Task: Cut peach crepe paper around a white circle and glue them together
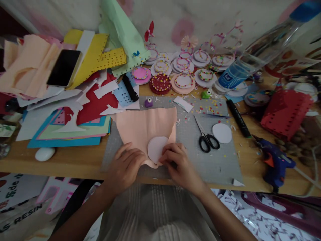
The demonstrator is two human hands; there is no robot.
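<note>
A peach paper sheet [146, 125] lies on the grey cutting mat [220, 164] at the table's front edge. A pale round disc [155, 147] rests on the sheet's near end. My left hand [125, 165] presses on the sheet's near left edge, fingers curled. My right hand [177, 162] pinches the disc's right edge against the sheet. Black scissors [207, 139] lie on the mat to the right, with a second white disc [222, 133] beside them.
Stacked coloured paper [72, 127] and a phone [64, 68] fill the left. Decorated discs [183, 81] line the back. A water bottle [240, 72], a black marker [238, 118], red paper [286, 112] and a blue glue gun [274, 162] sit on the right.
</note>
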